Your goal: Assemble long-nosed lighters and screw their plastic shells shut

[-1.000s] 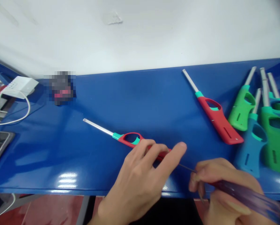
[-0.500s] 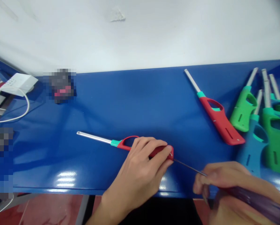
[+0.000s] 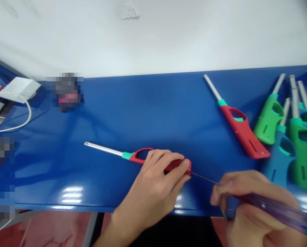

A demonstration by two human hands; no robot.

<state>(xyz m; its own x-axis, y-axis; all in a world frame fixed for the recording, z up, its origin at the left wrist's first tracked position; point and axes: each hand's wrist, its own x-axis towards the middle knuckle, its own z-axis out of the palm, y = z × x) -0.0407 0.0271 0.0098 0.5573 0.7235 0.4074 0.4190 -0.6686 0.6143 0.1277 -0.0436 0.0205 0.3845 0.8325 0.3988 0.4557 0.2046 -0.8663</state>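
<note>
A red lighter (image 3: 136,156) with a teal collar and a long metal tube lies on the blue table, its tube pointing left. My left hand (image 3: 160,180) is closed over its handle and presses it down. My right hand (image 3: 256,199) grips a screwdriver with a dark purple, see-through handle (image 3: 274,209). The thin shaft (image 3: 205,178) reaches the handle's right end, beside my left fingertips. Something thin and metallic sticks out below my right fingers; what it is cannot be made out.
Another red lighter (image 3: 242,132) lies right of centre. Beyond it are green lighters (image 3: 269,118) and a blue lighter (image 3: 279,161). A white box (image 3: 21,90) with a cable sits at the far left, near a blurred dark object (image 3: 67,91). A white wall (image 3: 169,37) rises behind the blue table (image 3: 153,109).
My right hand has shifted slightly up and left, and the screwdriver's shaft now lies at a flatter angle. My left hand keeps its hold on the lighter.
</note>
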